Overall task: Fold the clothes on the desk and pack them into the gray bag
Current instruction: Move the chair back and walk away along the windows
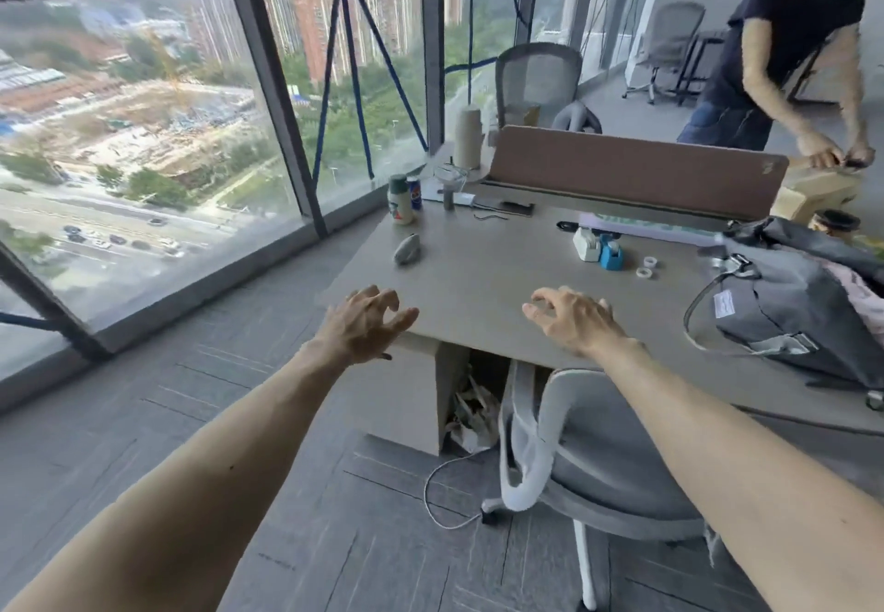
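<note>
Left grip (pixel 363 324) and right grip (pixel 574 319) hovered loosely curled, holding nothing, at the desk (pixel 478 267) edge; gray bag (pixel 789 305) lay at three o'clock.

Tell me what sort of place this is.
Probably a high-rise office: a desk with a divider panel, a swivel chair, and tall windows looking down on city towers.

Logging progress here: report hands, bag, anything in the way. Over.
Left hand, right hand empty, loosely curled, above desk edge. Gray bag on desk at right, pink cloth showing inside. No loose clothes in view. Nothing between hands and bag.
</note>
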### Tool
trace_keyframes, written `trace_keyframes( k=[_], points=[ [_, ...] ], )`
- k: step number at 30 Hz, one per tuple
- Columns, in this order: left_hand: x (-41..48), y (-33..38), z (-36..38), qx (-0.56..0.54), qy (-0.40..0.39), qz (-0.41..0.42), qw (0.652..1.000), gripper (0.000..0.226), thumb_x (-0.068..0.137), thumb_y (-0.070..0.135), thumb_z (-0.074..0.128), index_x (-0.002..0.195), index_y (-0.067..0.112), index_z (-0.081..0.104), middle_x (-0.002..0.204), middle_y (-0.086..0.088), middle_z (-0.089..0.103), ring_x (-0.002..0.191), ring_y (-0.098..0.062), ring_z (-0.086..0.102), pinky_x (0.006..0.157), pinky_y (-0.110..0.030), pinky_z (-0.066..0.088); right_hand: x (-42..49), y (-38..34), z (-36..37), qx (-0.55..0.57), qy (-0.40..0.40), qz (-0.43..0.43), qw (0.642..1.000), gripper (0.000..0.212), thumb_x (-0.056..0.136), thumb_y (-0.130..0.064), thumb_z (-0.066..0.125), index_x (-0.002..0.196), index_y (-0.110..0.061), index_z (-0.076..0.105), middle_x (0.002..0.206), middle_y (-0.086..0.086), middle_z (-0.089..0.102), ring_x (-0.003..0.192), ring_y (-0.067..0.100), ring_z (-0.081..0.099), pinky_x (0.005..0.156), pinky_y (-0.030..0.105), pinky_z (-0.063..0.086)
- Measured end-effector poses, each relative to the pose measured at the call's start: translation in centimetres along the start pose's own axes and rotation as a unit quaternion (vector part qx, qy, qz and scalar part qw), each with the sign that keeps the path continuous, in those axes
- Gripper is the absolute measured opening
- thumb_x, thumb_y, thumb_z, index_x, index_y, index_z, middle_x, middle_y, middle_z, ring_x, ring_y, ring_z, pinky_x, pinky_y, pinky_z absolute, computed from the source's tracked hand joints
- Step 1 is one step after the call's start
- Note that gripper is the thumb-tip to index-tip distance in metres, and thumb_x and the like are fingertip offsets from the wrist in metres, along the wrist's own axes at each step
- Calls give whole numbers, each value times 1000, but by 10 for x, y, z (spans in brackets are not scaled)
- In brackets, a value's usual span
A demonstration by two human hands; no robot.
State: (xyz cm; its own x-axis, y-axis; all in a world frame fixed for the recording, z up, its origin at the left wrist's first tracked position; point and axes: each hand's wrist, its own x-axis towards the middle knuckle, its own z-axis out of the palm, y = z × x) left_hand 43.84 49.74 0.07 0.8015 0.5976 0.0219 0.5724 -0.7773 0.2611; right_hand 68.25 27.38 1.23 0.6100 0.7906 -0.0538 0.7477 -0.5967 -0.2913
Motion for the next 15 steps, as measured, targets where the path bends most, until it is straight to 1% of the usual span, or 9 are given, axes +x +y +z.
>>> trace_keyframes(
  k=[2, 5, 7, 11, 15],
  points=[
    [-13, -57, -23, 23, 11, -21, 999, 57, 93, 74, 30, 113, 27, 58, 122, -6, 58, 109, -29, 55, 79, -42, 46, 19, -62, 14, -2, -4, -25, 1000, 52, 97, -60, 36, 134, -28, 52, 132, 7, 58, 118, 29, 56, 103, 52, 32],
    [-32, -135, -53, 47, 15, -55, 997, 59, 94, 73, 30, 119, 28, 58, 129, -6, 58, 113, -29, 56, 85, -43, 47, 41, -148, 34, 9, -14, -62, 998, 52, 97, -59, 38, 136, -28, 51, 133, 8, 57, 120, 29, 54, 106, 54, 31],
    [-41, -179, -67, 57, 19, -73, 996, 60, 95, 72, 29, 124, 28, 58, 132, -6, 57, 117, -29, 56, 89, -45, 48, 56, -197, 48, 3, -22, -85, 996, 53, 97, -58, 39, 138, -28, 49, 134, 7, 57, 123, 29, 53, 108, 53, 31],
    [-43, -249, -86, 64, 25, -97, 993, 64, 94, 72, 28, 131, 29, 56, 136, -6, 56, 121, -29, 56, 95, -47, 49, 91, -279, 67, 4, -34, -122, 992, 54, 96, -56, 42, 140, -25, 50, 137, 8, 57, 126, 28, 52, 108, 48, 36],
    [-22, -312, -95, 52, 30, -102, 993, 66, 96, 70, 30, 139, 26, 53, 142, -7, 53, 124, -27, 54, 103, -50, 44, 141, -346, 85, 12, -53, -138, 989, 52, 96, -53, 45, 140, -25, 50, 139, 9, 57, 128, 28, 52, 104, 41, 40]
  ],
)
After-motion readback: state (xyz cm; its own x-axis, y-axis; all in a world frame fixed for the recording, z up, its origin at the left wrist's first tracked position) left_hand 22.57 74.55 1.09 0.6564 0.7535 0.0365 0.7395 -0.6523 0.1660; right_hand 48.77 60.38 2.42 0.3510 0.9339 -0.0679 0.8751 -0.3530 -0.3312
